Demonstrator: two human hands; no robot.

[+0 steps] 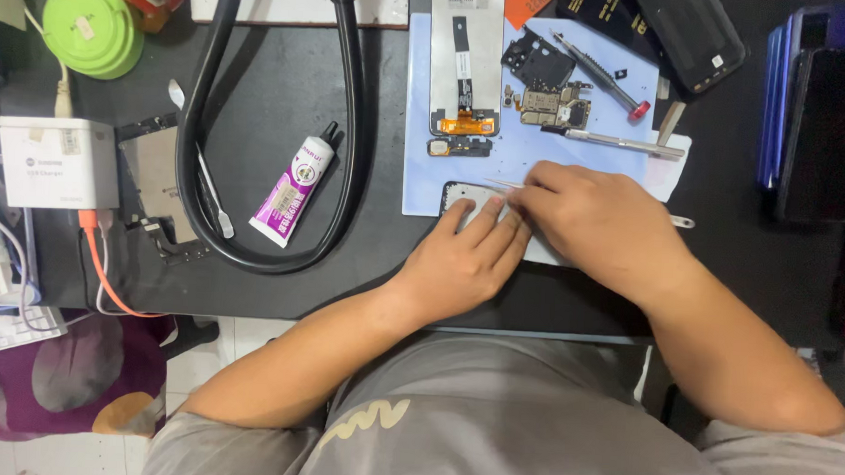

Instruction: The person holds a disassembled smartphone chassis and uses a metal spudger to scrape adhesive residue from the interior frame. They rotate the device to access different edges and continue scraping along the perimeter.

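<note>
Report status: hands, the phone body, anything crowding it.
Left hand flat on phone body. Right hand pinching tweezers over it. Glue tube and hose lie clear, left.

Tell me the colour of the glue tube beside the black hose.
The glue tube is white and purple with a black cap, seen in the head view.

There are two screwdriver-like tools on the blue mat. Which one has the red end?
The upper one, the dark-handled screwdriver lying diagonally beside the circuit board; its cap is red. The other silver tool lies nearly flat below it, all metal.
</note>
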